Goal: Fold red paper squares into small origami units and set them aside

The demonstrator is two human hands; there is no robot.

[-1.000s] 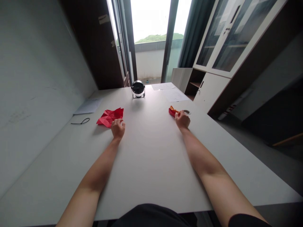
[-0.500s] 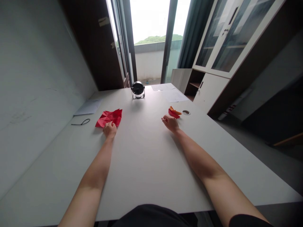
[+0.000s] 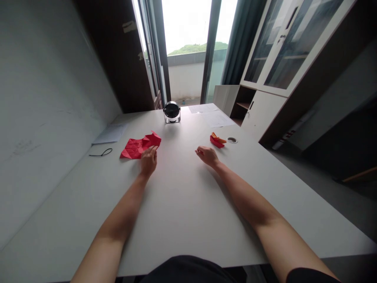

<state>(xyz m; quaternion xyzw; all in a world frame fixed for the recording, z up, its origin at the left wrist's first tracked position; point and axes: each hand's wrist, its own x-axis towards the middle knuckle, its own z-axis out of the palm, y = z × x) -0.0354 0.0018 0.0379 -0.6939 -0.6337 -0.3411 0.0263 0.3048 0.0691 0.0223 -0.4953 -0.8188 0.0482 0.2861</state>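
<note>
On the left of the white table lies a creased sheet of red paper, its right part raised off the surface. At that raised edge my left hand has its fingers closed on the paper and covers a bit of its lower rim. My right hand rests near the middle right with fingers curled together, and I see nothing in it. Just beyond it, apart from the fingers, sits a small folded paper piece in red and orange.
A round black device on a metal stand stands at the back. White sheets lie back right, and more papers lie left by the wall. A black cord loop and a round cable hole flank the work area.
My left hand has moved right and slightly away from me, drawing the red paper's right part up and out. My right hand has shifted a little left, away from the folded piece.
</note>
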